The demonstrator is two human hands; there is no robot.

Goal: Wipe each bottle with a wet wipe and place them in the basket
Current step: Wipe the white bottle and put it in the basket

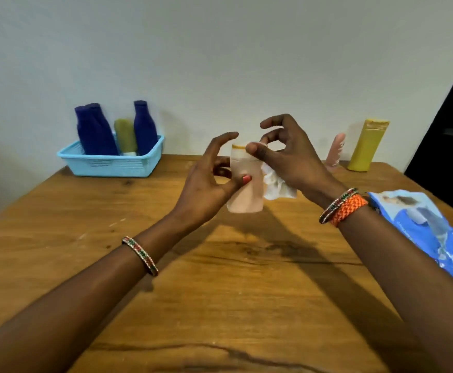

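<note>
above table (220, 265), hands (206, 181) seemingly wiping pink bottle (247, 195).

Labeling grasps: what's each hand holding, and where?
Left hand grips the pink bottle mid-body. Right hand pinches the wipe against its cap.

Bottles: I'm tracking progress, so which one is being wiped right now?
The pale pink plastic bottle, held above the wooden table by the left hand; the right hand presses a white wet wipe against it.
</note>
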